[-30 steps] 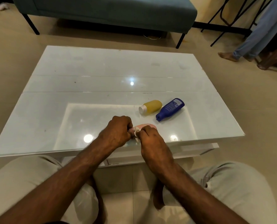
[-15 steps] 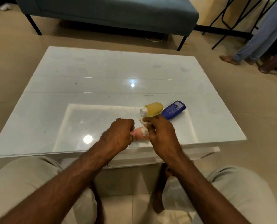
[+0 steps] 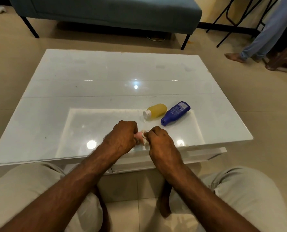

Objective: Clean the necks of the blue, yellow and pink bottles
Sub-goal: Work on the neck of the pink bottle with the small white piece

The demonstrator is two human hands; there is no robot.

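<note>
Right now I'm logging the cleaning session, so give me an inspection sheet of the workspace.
Surface: white glossy table, ceiling lights reflected.
Job's things: yellow bottle and blue bottle lie side by side; pink bottle mostly hidden between hands.
Clutter: nothing seen.
Hands: left hand grips pink bottle; right hand pinches white tissue against it.
Cables: nothing seen.
Surroundings: teal bench, another person's leg at far right.

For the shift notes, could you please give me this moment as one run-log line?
left hand: grips pink bottle | right hand: white wipe at its neck | yellow bottle, blue bottle: lying on table
</note>
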